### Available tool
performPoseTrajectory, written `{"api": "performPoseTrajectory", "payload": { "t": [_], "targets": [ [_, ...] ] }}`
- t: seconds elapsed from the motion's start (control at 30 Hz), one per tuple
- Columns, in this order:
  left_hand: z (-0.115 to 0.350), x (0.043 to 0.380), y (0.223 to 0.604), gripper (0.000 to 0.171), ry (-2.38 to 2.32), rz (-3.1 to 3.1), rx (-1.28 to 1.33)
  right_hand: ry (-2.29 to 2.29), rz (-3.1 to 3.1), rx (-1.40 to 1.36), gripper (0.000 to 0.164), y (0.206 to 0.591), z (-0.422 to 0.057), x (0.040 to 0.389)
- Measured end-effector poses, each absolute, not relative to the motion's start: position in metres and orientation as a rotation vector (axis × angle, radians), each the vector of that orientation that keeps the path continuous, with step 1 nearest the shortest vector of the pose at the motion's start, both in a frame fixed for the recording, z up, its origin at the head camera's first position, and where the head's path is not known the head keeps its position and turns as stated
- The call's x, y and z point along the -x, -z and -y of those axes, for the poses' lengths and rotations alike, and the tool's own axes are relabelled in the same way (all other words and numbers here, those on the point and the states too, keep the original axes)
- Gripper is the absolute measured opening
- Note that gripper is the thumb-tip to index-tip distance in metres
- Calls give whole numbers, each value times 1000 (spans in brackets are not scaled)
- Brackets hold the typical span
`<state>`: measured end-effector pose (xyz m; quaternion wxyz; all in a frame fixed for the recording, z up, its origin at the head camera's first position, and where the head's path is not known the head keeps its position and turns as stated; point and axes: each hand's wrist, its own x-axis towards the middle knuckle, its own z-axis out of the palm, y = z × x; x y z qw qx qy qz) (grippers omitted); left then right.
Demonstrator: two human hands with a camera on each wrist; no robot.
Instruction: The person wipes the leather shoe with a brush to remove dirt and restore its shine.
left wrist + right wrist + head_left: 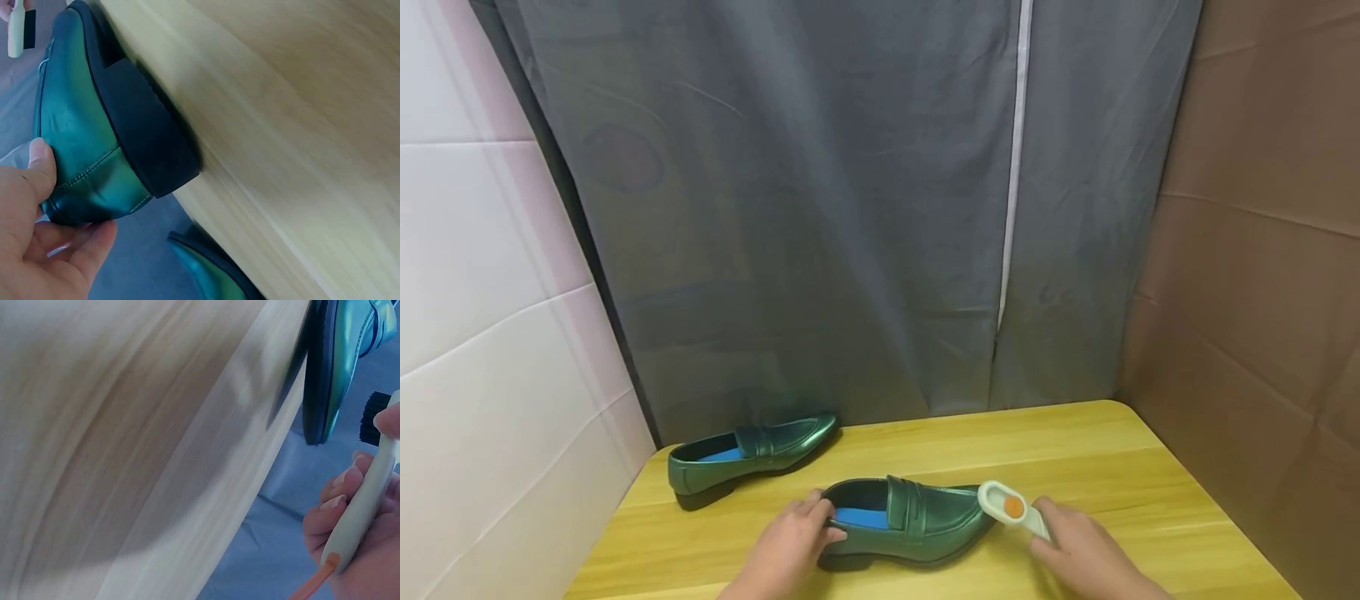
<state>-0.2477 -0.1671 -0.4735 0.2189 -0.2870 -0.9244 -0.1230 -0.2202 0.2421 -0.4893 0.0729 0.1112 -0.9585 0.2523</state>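
A green metallic loafer (943, 512) with a blue insole lies on the wooden table, toe to the right. My left hand (793, 537) grips its heel end, thumb on one side and fingers behind, as the left wrist view shows on the loafer's heel counter (94, 169). In my right hand (1078, 546) is a pale brush (1006, 507) with an orange dot, held by its handle (359, 519). Its dark bristles (374, 419) face the shoe, and the brush head overlaps the toe in the head view.
A second green loafer (752, 454) stands at the table's back left, toe pointing right. The wooden table (1075, 450) ends at a grey curtain (850, 250) behind. White fabric (497, 292) hangs at the left, brown fabric (1262, 292) at the right.
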Motion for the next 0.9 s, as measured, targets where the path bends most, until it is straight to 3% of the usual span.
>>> {"api": "performPoseTrajectory", "payload": {
  "t": [0.4, 0.9],
  "targets": [
    [152, 253, 462, 20, 426, 2546, 920, -768, 2853, -412, 16, 482, -229, 221],
    [139, 259, 452, 25, 520, 2691, 864, -784, 2829, -537, 16, 477, -212, 224]
  ]
}}
